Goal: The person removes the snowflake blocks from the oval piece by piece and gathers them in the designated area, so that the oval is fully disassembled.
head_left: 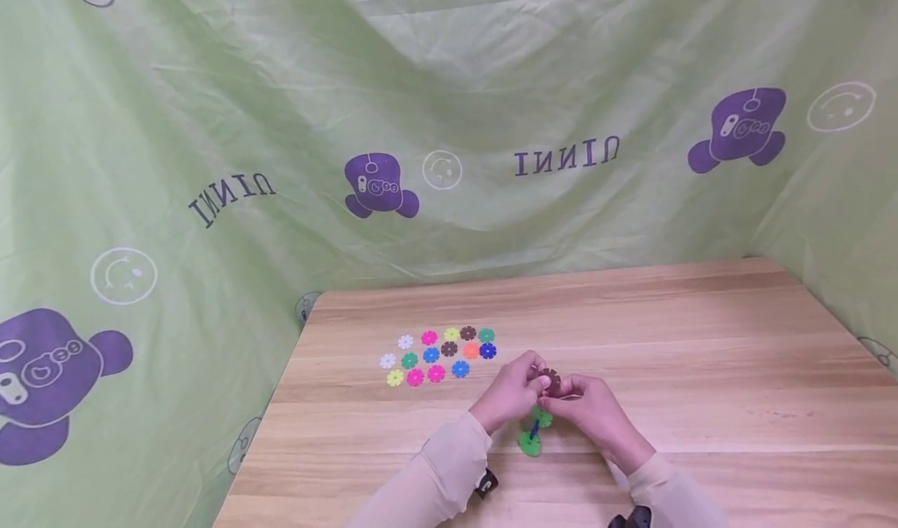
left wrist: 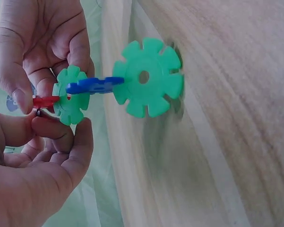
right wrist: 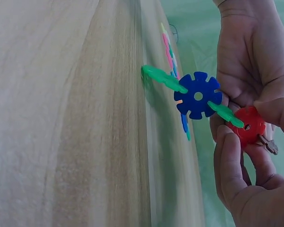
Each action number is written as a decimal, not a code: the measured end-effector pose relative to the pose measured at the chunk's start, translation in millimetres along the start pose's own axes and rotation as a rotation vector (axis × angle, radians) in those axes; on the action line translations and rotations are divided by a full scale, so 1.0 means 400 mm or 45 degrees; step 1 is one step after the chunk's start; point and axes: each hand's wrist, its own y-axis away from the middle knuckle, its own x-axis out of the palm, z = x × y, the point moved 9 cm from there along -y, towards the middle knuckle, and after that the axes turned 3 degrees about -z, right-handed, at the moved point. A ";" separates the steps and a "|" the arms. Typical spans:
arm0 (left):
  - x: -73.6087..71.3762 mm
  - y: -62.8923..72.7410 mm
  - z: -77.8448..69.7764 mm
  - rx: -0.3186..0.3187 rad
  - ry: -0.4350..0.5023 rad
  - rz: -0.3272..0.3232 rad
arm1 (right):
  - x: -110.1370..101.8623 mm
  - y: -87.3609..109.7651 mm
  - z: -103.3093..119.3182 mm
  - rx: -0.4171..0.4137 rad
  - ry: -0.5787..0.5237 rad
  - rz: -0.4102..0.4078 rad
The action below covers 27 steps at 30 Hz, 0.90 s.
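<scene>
My two hands meet over the table around a chain of notched plastic snowflake discs. In the head view, my left hand (head_left: 515,391) pinches the brown disc (head_left: 551,380) at the chain's upper end. From the other side, my right hand (head_left: 592,411) grips the red disc (right wrist: 249,124) between thumb and fingers; the brown disc (right wrist: 270,144) meets its edge. Below the red one follow a green disc (left wrist: 71,94), a blue disc (right wrist: 198,96) standing crosswise, and a lower green disc (left wrist: 146,78) close to the tabletop. Fingers partly hide the red and brown discs.
Loose discs in several colours, such as a pink disc (head_left: 436,373) and an orange disc (head_left: 471,350), lie in rows left of my hands on the wooden table (head_left: 673,325). A green printed curtain (head_left: 477,224) hangs behind and along both sides.
</scene>
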 end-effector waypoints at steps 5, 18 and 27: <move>-0.042 -0.014 -0.006 0.008 -0.014 -0.057 | 0.003 -0.002 -0.009 0.035 -0.011 0.046; -0.146 -0.041 0.118 -0.114 -0.357 -0.212 | -0.007 -0.004 -0.042 0.091 -0.029 0.010; -0.201 -0.056 0.132 -0.075 -0.713 -0.356 | -0.008 -0.005 -0.035 0.075 -0.099 0.043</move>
